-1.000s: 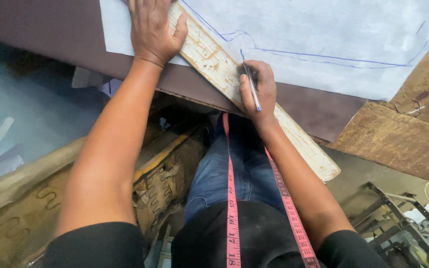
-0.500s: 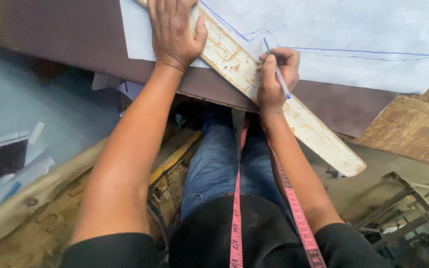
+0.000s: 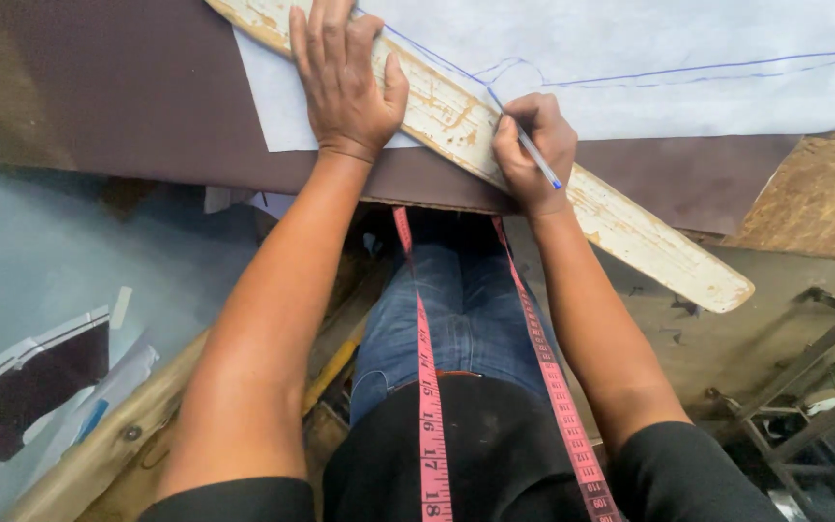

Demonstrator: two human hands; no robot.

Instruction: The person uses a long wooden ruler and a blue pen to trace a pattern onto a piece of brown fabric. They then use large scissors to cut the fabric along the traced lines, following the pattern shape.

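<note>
My left hand (image 3: 345, 82) and the ruler (image 3: 495, 145) are blocking my right hand (image 3: 532, 150) leftward; paper (image 3: 727, 39) rightward is lying open.

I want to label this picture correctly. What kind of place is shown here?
Probably a tailoring or pattern-cutting workshop: a pink measuring tape hangs from the person's neck, and the right hand draws blue pen lines along a worn wooden ruler on white paper.

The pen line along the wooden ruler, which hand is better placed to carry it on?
Right. The right hand already holds the blue pen, tip at the wooden ruler edge on the white paper. The left hand lies flat, pinning the ruler.
</note>
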